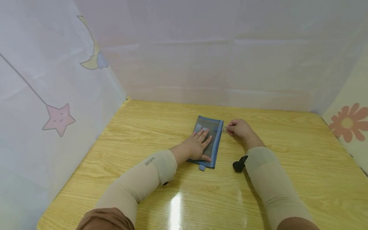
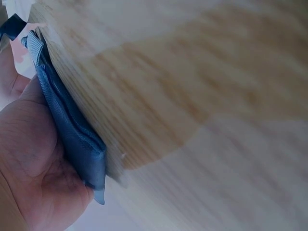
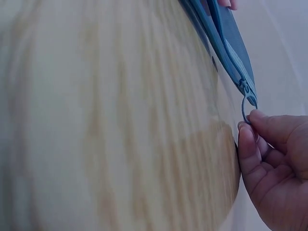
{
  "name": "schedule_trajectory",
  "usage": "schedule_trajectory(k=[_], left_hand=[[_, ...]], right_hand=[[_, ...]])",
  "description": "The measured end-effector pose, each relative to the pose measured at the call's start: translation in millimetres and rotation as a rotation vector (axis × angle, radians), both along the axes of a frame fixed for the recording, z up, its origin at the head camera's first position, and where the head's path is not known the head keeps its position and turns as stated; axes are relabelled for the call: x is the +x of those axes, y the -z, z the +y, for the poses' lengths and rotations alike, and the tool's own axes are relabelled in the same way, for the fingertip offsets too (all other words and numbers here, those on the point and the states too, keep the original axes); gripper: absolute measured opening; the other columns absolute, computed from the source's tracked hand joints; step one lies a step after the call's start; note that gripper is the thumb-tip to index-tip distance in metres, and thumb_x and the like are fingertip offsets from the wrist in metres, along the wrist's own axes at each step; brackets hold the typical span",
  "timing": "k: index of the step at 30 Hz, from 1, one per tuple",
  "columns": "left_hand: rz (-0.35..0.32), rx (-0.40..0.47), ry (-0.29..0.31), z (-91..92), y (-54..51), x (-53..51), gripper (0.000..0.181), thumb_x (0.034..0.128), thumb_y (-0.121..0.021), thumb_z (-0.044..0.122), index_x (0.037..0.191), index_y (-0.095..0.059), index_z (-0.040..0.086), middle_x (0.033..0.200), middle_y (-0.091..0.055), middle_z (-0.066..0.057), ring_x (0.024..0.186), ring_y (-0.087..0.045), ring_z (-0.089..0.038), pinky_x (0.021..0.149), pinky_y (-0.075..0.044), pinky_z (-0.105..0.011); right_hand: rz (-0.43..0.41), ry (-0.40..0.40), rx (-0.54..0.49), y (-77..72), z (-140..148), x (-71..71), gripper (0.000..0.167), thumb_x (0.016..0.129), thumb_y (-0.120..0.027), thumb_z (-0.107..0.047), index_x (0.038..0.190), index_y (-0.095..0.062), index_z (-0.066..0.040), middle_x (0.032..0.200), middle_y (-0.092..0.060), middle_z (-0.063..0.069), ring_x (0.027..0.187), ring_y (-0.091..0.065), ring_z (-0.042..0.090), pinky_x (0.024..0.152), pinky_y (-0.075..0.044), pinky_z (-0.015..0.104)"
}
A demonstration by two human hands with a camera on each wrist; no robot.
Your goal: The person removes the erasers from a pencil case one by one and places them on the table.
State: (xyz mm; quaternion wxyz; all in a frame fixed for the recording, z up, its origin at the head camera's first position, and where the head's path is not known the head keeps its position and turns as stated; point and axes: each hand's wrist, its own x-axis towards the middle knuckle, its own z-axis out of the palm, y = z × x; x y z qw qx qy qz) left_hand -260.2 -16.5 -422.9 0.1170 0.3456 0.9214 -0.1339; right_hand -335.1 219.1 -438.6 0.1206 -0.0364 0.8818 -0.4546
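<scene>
A blue zip pouch (image 1: 207, 123) with a see-through grey panel lies flat on the wooden table. My left hand (image 1: 197, 146) rests on it with the fingers spread, pressing it down; in the left wrist view the palm (image 2: 36, 149) is against the pouch's blue edge (image 2: 79, 139). My right hand (image 1: 241, 130), beside the pouch's right edge, pinches the ring-shaped zipper pull (image 1: 225, 129) between thumb and fingertips. In the right wrist view the ring (image 3: 244, 107) hangs from the zipper slider (image 3: 244, 85). Some pale items show through the panel, too unclear to name.
The wooden table (image 1: 138, 134) runs back to a pale cloth wall (image 1: 184, 70), with more printed cloth at both sides. A small fabric tab (image 1: 202, 167) sticks out from the pouch's near end. A black wrist device (image 1: 239, 164) sits at my right cuff.
</scene>
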Motion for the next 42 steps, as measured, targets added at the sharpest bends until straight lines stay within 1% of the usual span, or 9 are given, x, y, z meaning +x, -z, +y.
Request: schedule_trajectory(k=[2,8,14,20,25,30,33,39,42], left_hand=[[-0.003,0.002,0.0,0.2,-0.8,0.9,0.095,0.0779,-0.026,0.077,0.148,-0.001,0.018,0.152,0.013,-0.01,0.138,0.01,-0.027,0.111,-0.009,-0.043],[-0.002,-0.009,0.0,0.5,-0.4,1.3,0.095,0.0777,-0.026,0.077,0.148,0.0,0.018,0.152,0.013,-0.01,0.138,0.01,-0.027,0.111,-0.009,-0.043],[0.002,-0.013,-0.004,1.1,0.5,0.9,0.096,0.077,-0.026,0.077,0.148,0.0,0.019,0.152,0.013,-0.009,0.138,0.01,-0.027,0.111,-0.008,-0.043],[-0.015,-0.005,-0.006,1.7,-0.5,0.2,0.096,0.0771,-0.027,0.077,0.148,0.0,0.017,0.152,0.013,-0.01,0.138,0.01,-0.027,0.111,-0.007,-0.043],[-0.038,-0.011,-0.018,2.5,1.0,-1.4,0.096,0.0773,-0.026,0.077,0.147,0.003,0.017,0.151,0.017,-0.01,0.138,0.013,-0.027,0.111,-0.005,-0.043],[-0.041,-0.021,-0.029,3.0,2.1,-2.9,0.096,0.0767,-0.025,0.077,0.147,0.004,0.019,0.151,0.019,-0.008,0.137,0.016,-0.026,0.111,-0.003,-0.042],[-0.037,-0.019,-0.03,2.5,1.5,-2.7,0.096,0.0765,-0.025,0.077,0.147,0.004,0.019,0.151,0.019,-0.008,0.137,0.016,-0.025,0.111,-0.004,-0.042],[-0.006,-0.011,-0.016,0.7,0.9,-1.3,0.096,0.076,-0.025,0.078,0.147,0.002,0.019,0.152,0.015,-0.009,0.138,0.012,-0.027,0.111,-0.007,-0.043],[0.003,-0.014,-0.013,1.0,2.0,-1.5,0.096,0.0756,-0.024,0.078,0.148,0.001,0.019,0.152,0.014,-0.009,0.138,0.012,-0.026,0.111,-0.007,-0.043]], right_hand=[[0.006,0.02,0.008,-0.2,-1.6,0.4,0.016,0.093,-0.053,-0.012,0.087,-0.059,0.001,0.076,-0.06,0.008,0.064,-0.055,0.015,0.06,-0.048,0.026],[0.0,0.071,0.05,4.1,-4.1,-3.9,0.016,0.093,-0.052,-0.012,0.094,-0.058,0.003,0.082,-0.06,0.008,0.068,-0.057,0.013,0.064,-0.049,0.025],[0.0,0.107,0.024,4.1,-5.3,-5.0,0.016,0.093,-0.052,-0.009,0.095,-0.058,0.006,0.083,-0.061,0.01,0.068,-0.057,0.012,0.062,-0.05,0.023],[-0.004,0.145,0.013,3.6,-6.9,-4.5,0.016,0.092,-0.052,-0.009,0.096,-0.059,0.005,0.087,-0.061,0.012,0.066,-0.059,0.012,0.062,-0.051,0.025],[-0.003,0.197,-0.014,3.9,-7.4,-4.7,0.016,0.091,-0.053,-0.009,0.095,-0.059,0.006,0.082,-0.062,0.01,0.063,-0.059,0.01,0.061,-0.051,0.025],[0.043,0.248,0.044,2.1,-10.6,-3.9,0.015,0.089,-0.055,-0.011,0.091,-0.062,0.003,0.073,-0.063,0.004,0.06,-0.058,0.01,0.061,-0.048,0.024],[0.063,0.263,0.077,1.6,-12.0,-4.9,0.015,0.089,-0.055,-0.012,0.09,-0.062,0.002,0.073,-0.063,0.004,0.06,-0.057,0.01,0.061,-0.047,0.024],[0.034,0.307,-0.011,1.7,-14.2,-8.3,0.016,0.089,-0.054,-0.008,0.093,-0.06,0.006,0.086,-0.061,0.012,0.06,-0.058,0.007,0.061,-0.052,0.023],[0.029,0.319,-0.029,2.4,-15.1,-8.9,0.016,0.089,-0.053,-0.008,0.095,-0.06,0.006,0.09,-0.06,0.014,0.06,-0.058,0.007,0.061,-0.052,0.023]])
